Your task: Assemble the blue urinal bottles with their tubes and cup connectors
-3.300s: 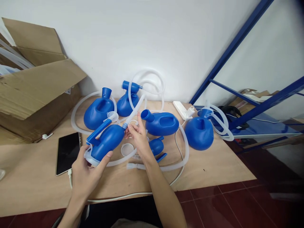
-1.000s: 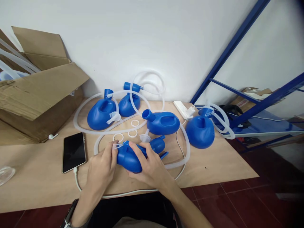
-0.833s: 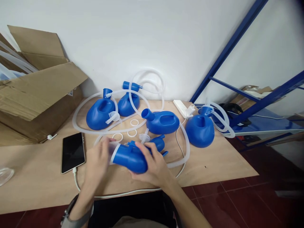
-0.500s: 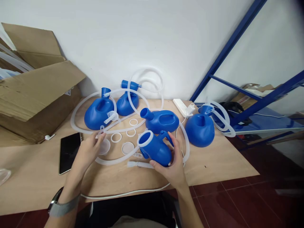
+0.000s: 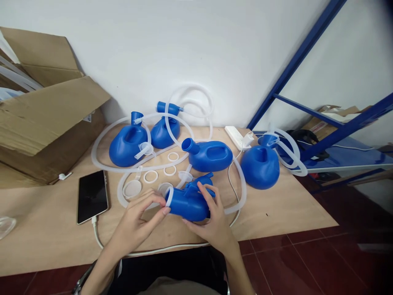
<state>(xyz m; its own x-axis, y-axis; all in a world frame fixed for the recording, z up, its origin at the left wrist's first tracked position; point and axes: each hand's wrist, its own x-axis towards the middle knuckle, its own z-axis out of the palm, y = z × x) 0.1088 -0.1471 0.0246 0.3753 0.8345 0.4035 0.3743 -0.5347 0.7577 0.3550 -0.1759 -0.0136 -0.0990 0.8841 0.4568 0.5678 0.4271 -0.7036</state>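
The right hand [image 5: 215, 225] gripped the bottle [image 5: 188, 206]. The left hand [image 5: 138, 223], with the cap [image 5: 132, 189] now laid beyond its fingertips, pinched the rim ring [image 5: 169, 197], apparently bared for work.

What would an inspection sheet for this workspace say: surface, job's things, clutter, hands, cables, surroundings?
Surface: wooden tabletop; small dark mark at right.
Job's things: blue handled vessel, white ring around its mouth; four blue jugs; translucent tubing; three loose rings; clear plastic cap.
Clutter: tablet.
Hands: left hand touches the mouth's rim; right hand grips the vessel.
Cables: white charging cable in the tablet; power strip.
Surroundings: open cardboard box, left; blue metal rack, right.
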